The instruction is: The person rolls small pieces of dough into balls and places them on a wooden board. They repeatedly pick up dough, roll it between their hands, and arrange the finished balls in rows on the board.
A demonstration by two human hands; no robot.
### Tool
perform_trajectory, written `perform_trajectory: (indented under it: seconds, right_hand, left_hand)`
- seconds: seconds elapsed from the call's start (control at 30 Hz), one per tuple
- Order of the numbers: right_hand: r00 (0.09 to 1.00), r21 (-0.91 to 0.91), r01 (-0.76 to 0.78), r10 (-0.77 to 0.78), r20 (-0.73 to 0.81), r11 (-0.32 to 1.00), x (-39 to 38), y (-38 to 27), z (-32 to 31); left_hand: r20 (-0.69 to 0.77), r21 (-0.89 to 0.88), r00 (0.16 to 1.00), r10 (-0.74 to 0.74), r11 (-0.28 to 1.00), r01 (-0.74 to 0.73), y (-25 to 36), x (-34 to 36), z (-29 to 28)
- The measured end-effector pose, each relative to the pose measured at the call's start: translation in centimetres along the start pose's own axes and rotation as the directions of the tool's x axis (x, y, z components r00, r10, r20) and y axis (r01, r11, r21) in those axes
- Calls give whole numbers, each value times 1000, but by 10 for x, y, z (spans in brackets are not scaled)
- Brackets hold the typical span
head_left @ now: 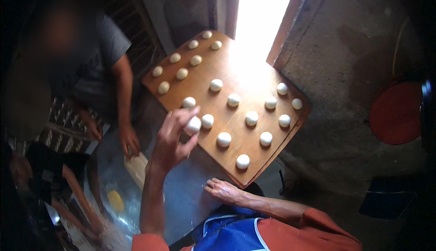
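Observation:
My left hand (pixel 171 137) is raised over the near left edge of a wooden board (pixel 231 126), its thumb and fingers closed around a white dough ball (pixel 193 124). Right beside the held ball, a second dough ball (pixel 207 121) sits on the board. Several more white dough balls, such as one near the front corner (pixel 242 161), are spread over the board in loose rows. My right hand (pixel 222 190) lies on the metal table near the board's front corner. Its fingers are loosely bent and somewhat apart, with nothing visible in them.
The metal tabletop (pixel 181 185) holds a flat yellowish piece (pixel 116 201). At left, another person's hand (pixel 129 142) touches a pale oblong block (pixel 136 168); further arms (pixel 81 201) reach in at lower left. A red round object (pixel 395 114) stands right. Bright light enters through a doorway.

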State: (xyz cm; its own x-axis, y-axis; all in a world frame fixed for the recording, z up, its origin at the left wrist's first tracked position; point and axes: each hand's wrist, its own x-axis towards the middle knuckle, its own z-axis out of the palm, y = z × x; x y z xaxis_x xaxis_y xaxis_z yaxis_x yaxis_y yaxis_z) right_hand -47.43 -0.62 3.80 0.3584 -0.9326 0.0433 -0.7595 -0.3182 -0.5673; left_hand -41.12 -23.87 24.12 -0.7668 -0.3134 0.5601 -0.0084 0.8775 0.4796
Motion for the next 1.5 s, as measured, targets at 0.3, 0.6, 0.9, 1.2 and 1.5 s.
perform_trajectory:
  seconds: [0.3,0.6,0.9,1.2,1.5]
  right_hand:
    - [270,6,-165,51,-962,986,33,127,-266]
    - [491,325,-243,405,-772,914,24,103,-232]
    - [872,852,-138,469,-138,506,13,-29,-88]
    - [882,748,-460,146,448,479,117,-58,24]
    - [756,764,-623,122,643,-164,200,-83,82]
  left_hand:
    - [274,77,889,-366,930,359,-150,177,198]
    - [-119,-351,929,-350,890,290,-36,64,113]
    - [-464,275,544,-699,470,839,56,-308,23]
    - [-525,-9,438,-730,519,855,-1,-361,-5]
    - [-341,-327,282,-897,395,858,98,-334,-10]
